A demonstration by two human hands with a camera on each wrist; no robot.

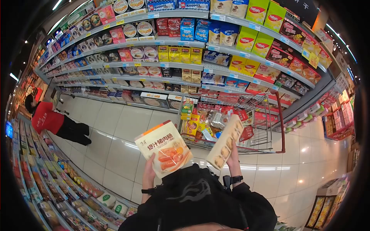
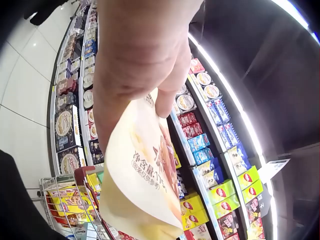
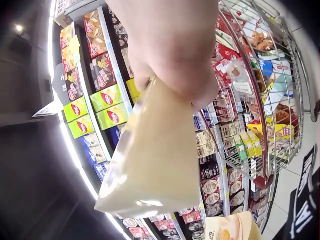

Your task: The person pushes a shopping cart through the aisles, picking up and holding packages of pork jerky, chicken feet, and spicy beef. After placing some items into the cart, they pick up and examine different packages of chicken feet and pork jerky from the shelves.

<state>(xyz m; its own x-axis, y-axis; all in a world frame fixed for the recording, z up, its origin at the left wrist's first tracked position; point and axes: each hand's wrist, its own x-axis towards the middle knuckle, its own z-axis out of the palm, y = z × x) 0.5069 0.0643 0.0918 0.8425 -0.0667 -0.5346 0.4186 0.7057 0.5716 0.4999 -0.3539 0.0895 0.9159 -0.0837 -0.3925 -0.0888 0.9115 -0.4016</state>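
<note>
Apparently, comparison is underway: left hand (image 1: 149,168) grips pork-sausage packet (image 1: 166,152); right hand (image 1: 233,161) grips cream-coloured packet (image 1: 226,142). Next probably calls for lowering one into the far shopping cart (image 1: 281,123).

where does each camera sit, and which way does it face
Head: on the head, facing forward and down at the shopping cart and shelves; the left hand, right hand and black sleeves show.
Left wrist: on that wrist, looking past the left hand along the sausage pack toward the shelves; that hand shows large.
Right wrist: likewise, along the long pack; the right hand shows.
Shared: both wrist views catch the cart and green boxes.
</note>
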